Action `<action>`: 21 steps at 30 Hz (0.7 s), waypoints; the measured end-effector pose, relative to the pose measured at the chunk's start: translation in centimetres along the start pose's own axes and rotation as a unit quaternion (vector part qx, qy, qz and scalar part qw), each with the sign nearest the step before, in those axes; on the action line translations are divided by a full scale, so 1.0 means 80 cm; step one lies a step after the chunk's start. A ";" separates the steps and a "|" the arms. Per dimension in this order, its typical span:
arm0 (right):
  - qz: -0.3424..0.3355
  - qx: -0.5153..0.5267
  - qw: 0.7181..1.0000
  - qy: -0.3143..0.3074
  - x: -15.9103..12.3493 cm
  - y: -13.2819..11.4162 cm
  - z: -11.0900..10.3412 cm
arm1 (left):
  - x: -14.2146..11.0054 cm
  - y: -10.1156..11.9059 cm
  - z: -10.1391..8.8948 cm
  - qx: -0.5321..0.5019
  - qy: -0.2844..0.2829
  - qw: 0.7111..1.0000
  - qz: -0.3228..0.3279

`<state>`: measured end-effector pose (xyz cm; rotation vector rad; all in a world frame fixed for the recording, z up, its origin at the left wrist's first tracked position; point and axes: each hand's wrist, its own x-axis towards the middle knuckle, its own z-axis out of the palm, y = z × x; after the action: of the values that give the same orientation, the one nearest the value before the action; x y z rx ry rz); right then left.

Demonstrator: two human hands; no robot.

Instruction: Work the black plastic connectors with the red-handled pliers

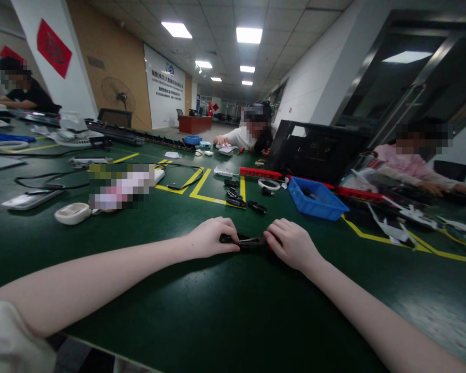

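Both hands of the person meet above the middle of the green worktop [217,316], near its front part. Between them there is a dark slim object [250,242], which has a greyish, metal-looking strip along it; its exact kind is too small to tell. The left hand [213,238] has its grip pressed together, pinching the left end of this object between thumb and fingers. The right hand [292,242] is at the other end with bent fingers; its grip is partly hidden, so I cannot tell whether it pinches there or only touches. A small red part shows just under the right thumb.

Beyond the hands, small black bundles [235,198] lie by a corner of yellow tape [213,199], and one more black bundle [257,207] lies just outside it. To the right of these stands a blue plastic bin [316,202], with a ring of white cable [269,184] near it. On the left side lies a rounded white case [73,213]. Across the worktop, a person in a white top [243,137] leans over; a person in a pink top [398,161] sits farther to the right.
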<state>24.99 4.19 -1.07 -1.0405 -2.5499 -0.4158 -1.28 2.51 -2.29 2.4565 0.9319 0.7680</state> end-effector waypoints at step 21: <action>0.021 0.003 1.000 0.010 0.001 0.001 0.001 | -0.001 -0.001 0.001 0.012 0.000 1.000 0.000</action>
<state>24.95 4.34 -1.09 -1.0809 -2.5045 -0.4043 -1.30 2.53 -2.42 2.4772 0.9469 0.7612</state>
